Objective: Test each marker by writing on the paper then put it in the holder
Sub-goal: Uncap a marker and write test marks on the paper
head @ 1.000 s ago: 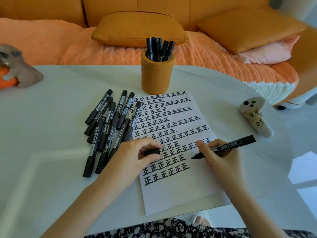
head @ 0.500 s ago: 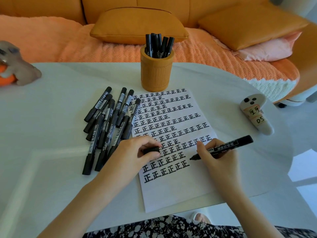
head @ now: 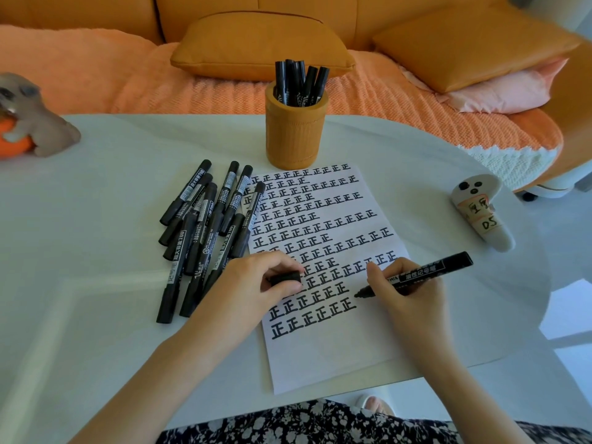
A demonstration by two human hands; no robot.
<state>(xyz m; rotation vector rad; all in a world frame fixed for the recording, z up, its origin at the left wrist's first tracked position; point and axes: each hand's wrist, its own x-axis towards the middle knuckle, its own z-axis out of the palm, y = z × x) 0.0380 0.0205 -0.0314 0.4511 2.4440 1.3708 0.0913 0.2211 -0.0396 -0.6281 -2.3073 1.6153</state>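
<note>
A white sheet of paper (head: 336,354) lies on the table, filled with rows of black written characters. My right hand (head: 413,296) grips an uncapped black marker (head: 426,272), its tip resting on the paper just right of the second-lowest row. My left hand (head: 253,290) rests on the paper's left edge and pinches the marker's black cap (head: 285,277). A pile of several capped black markers (head: 205,232) lies left of the sheet. Behind the paper stands an orange holder (head: 296,136) with several black markers (head: 299,81) upright in it.
A white controller with handwritten labels (head: 480,213) lies at the table's right side. A grey animal figure (head: 28,120) sits at the far left. Beyond the white table (head: 96,315) stands an orange sofa with cushions (head: 262,43). The table's near edge runs just below the paper.
The marker tip has shifted slightly over the paper near the second-lowest row. My left hand stays on the paper with the cap.
</note>
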